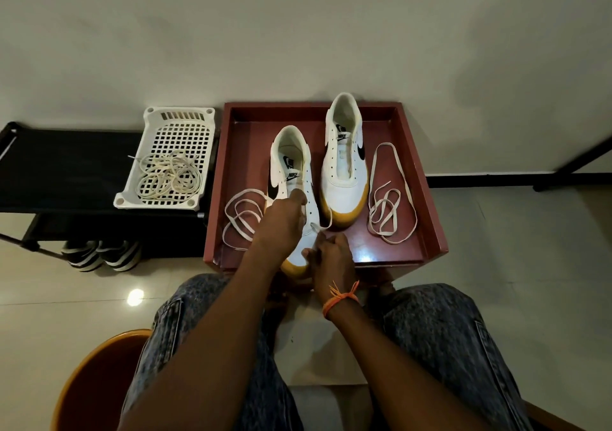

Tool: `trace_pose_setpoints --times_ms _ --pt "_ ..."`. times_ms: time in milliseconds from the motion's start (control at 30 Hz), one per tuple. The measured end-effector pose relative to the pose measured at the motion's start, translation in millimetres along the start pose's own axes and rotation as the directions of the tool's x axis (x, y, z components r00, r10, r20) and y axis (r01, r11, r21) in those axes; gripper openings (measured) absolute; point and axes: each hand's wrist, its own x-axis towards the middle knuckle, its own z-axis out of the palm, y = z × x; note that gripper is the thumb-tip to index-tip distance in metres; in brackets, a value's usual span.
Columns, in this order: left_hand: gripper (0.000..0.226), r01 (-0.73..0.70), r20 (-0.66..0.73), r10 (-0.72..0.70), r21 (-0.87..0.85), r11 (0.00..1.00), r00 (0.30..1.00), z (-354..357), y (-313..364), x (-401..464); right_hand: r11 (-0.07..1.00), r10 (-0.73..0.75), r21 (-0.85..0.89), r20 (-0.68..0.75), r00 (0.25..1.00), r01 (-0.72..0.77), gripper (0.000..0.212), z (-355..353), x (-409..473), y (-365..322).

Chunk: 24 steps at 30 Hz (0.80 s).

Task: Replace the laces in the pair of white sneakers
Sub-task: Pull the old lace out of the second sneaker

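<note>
Knees: the person's denim-covered legs (440, 348) lie nearest the camera.
Grip: right hand (332, 256) pinches a lace end (314, 228) at the toe eyelets; left hand (284, 222) rests on the near sneaker (293, 179); I cannot tell its fingers.
Progress: lacing just begun, it seems; far sneaker (346, 159) unlaced, second lace (390, 198) loose beside it.
Old laces: probably the heap in the white basket (185, 126).
Surface: red-brown tray (427, 198), pale tiled floor, plain wall.

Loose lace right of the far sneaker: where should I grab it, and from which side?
Pinch the free tip of the loose lace from above with the right hand; that end lies flat, apart from the tangled loops, on the red tray.
</note>
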Motion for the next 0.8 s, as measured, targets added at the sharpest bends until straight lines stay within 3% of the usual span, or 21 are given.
trace_pose_setpoints --times_ms 100,267,333,467,567,667,800 --pt "0.022 0.039 -0.05 -0.04 -0.037 0.999 0.998 -3.8 -2.3 0.6 1.0 0.006 -0.005 0.003 1.0 -0.006 0.013 -1.4 0.2 -1.8" --pt "0.015 0.226 -0.343 -0.213 -0.002 0.974 0.915 -27.8 -12.3 1.8 0.999 -0.003 -0.052 0.032 0.999 0.004 0.014 -4.5 0.6 -3.0" --pt "0.019 0.219 -0.328 -0.18 0.086 0.972 0.927 -30.4 -9.9 0.2 0.999 -0.002 -0.051 0.025 1.0 0.004 0.011 -5.1 1.1 -4.0" --pt "0.033 -0.001 -0.129 0.008 0.059 0.998 0.992 -15.3 2.1 -3.5 0.999 0.011 -0.05 0.025 1.0 -0.01 0.014 -3.6 0.8 -3.6" --pt "0.028 -0.005 -0.007 0.006 0.068 0.998 1.0 -0.3 7.3 -1.8 0.999 0.031 0.022 0.027 0.999 -0.032 0.02 0.8 -0.6 -1.5" --pt "0.015 0.02 -0.036 -0.019 0.049 0.999 0.999 2.1 7.1 -0.8 1.0 0.01 0.021 0.032 0.999 -0.011 0.023 -2.2 -0.9 -1.4" --pt "0.011 0.151 -0.138 -0.153 -0.024 0.988 0.979 -9.7 0.4 1.4 1.0 0.018 -0.006 0.045 0.999 -0.018 0.019 -9.9 -0.5 -3.1"
